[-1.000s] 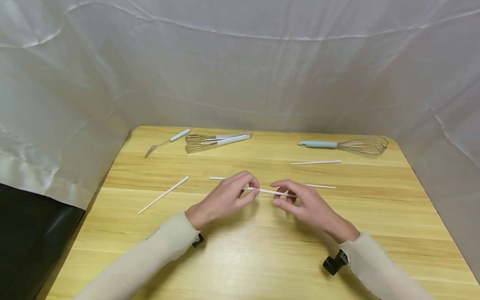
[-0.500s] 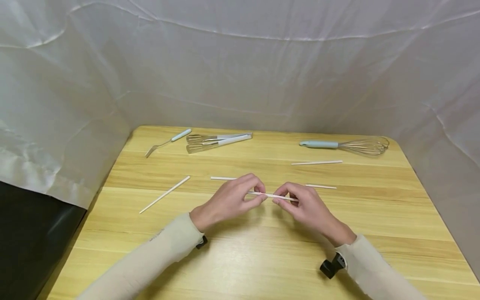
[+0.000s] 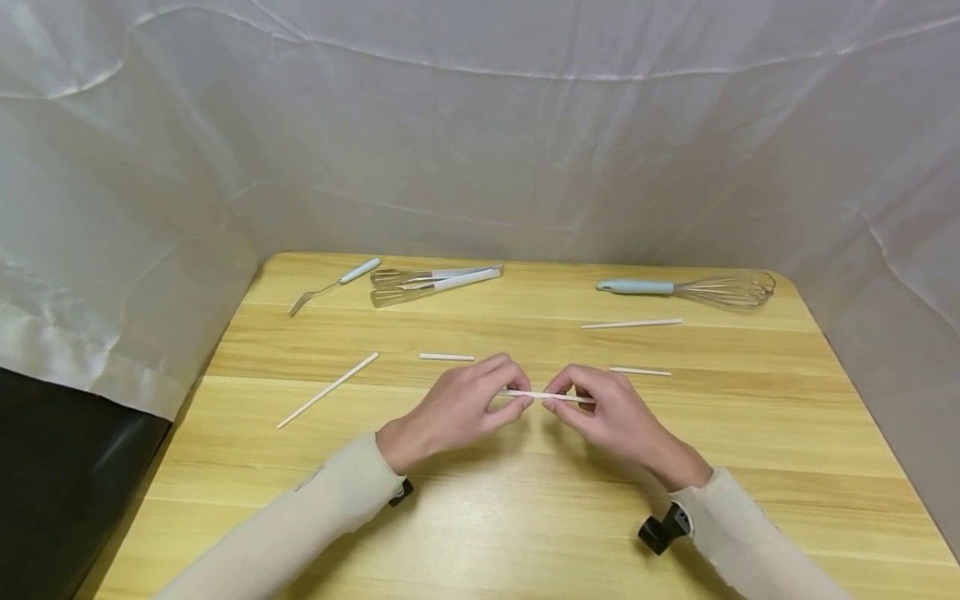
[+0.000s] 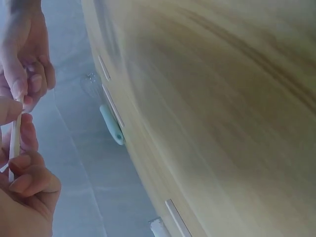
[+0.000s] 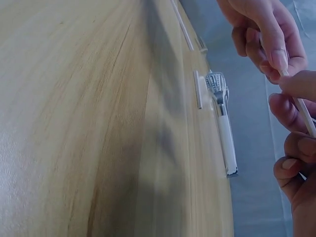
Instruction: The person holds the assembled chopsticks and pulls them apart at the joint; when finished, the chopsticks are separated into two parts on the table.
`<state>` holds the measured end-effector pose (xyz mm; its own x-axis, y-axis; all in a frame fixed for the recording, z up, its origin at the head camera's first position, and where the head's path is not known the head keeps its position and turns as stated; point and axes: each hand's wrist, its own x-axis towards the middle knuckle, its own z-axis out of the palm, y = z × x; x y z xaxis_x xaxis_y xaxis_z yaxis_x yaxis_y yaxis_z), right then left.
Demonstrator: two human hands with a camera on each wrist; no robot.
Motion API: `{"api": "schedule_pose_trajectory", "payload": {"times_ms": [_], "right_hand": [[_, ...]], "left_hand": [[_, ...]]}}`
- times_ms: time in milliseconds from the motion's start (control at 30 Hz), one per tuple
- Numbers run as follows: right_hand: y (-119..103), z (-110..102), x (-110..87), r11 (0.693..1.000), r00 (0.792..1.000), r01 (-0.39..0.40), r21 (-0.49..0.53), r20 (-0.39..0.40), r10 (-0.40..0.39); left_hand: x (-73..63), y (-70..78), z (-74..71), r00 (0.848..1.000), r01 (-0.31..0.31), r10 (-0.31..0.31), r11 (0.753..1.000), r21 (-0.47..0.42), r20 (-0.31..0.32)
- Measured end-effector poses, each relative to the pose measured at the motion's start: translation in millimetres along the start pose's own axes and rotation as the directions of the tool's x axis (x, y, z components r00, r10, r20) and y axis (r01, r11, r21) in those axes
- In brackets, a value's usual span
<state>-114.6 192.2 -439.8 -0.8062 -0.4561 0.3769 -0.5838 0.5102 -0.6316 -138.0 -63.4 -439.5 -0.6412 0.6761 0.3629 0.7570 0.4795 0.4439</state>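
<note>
1. Pale satiny cloth (image 3: 480, 150) is hung behind and on both sides of a wood-grained desk (image 3: 480, 533).
2. One slender white stick (image 3: 557, 397) is held above the middle of the desk, stretched crosswise between two hands.
3. Its left part is pinched between the thumb and fingers of the left hand (image 3: 461, 406); its right part is pinched likewise by the right hand (image 3: 617, 414), and only a small stretch is left bare between them.
4. Beyond the left hand, a short rod (image 3: 446, 357) is laid flat; farther left, a long rod (image 3: 328, 390) is set aslant.
5. Beyond the right hand, a thin rod (image 3: 641, 372) is placed, with a longer one, another rod (image 3: 632, 324), behind it.
6. Along the back, a small blue-handled utensil (image 3: 361, 270) and metal tongs (image 3: 467, 279) are ranged at left, and a balloon whisk (image 3: 637, 287) at right.
7. Both forearms are covered by beige sleeves (image 3: 292, 517).
</note>
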Motion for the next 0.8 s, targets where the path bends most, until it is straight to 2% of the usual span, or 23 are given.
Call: {"api": "schedule_pose_trajectory", "payload": {"times_ms": [167, 300, 600, 800], "right_hand": [[0.5, -0.7, 0.6, 1.000, 0.999, 0.020, 0.016, 0.030, -0.020], [0.8, -0.2, -1.0, 0.999, 0.998, 0.031, 0.030, 0.047, -0.033], [-1.0, -3.3, -2.8, 0.996, 0.992, 0.051, 0.067, 0.112, -0.058], [-0.2, -5.9, -3.9, 0.995, 0.990, 0.072, 0.066, 0.119, -0.079]], "left_hand": [[-3.8, 2.2, 0.6, 0.999, 0.031, -0.031, 0.999, -0.015, 0.012], [-6.6, 2.6, 1.4, 0.999, 0.033, -0.032, 0.999, -0.038, 0.019], [-9.8, 1.3, -0.4, 1.000, -0.016, 0.016, 0.999, -0.044, -0.014], [-8.2, 0.9, -1.7, 0.999, -0.041, 0.041, 0.998, -0.052, -0.003]]}}
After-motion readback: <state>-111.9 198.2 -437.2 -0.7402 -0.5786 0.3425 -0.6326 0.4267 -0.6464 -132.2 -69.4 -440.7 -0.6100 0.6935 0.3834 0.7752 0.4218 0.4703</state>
